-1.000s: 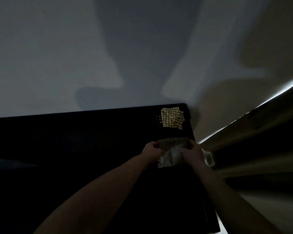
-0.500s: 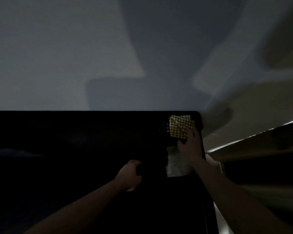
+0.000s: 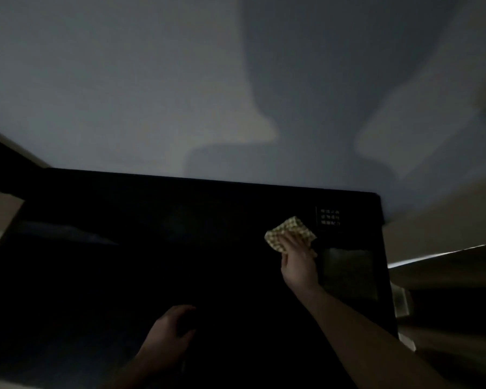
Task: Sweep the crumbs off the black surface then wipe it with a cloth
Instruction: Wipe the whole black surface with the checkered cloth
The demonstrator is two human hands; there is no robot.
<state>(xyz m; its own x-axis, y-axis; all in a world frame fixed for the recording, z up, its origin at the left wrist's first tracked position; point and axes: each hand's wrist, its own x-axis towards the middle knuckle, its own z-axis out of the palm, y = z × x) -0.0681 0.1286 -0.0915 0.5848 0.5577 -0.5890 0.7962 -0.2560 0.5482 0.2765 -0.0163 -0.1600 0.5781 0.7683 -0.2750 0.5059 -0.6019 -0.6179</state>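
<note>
2 hands: we see both of a person's bare hands over a black surface (image 3: 157, 248) in a very dim room.
Right hand (image 3: 296, 261): we see it reach forward with the arm stretched out, its fingers laid on a checked cloth (image 3: 288, 230) and pressing it onto the surface; the fingers lie close together and fairly straight.
Cloth: we see a yellow-and-dark checked cloth, crumpled, lying toward the far right of the surface, just left of a small panel of pale markings (image 3: 330, 217).
Left hand (image 3: 170, 336): we see it low and near the front edge, well apart from the cloth; its fingers look loosely curled, but in the dark we cannot tell whether they hold anything.
Grey patch (image 3: 348, 269): we see 1 dull rectangular patch on the surface just right of the right hand.
Crumbs: we cannot make any out in this light.
Wall (image 3: 152, 80): we see a pale wall with soft shadows behind the surface.
</note>
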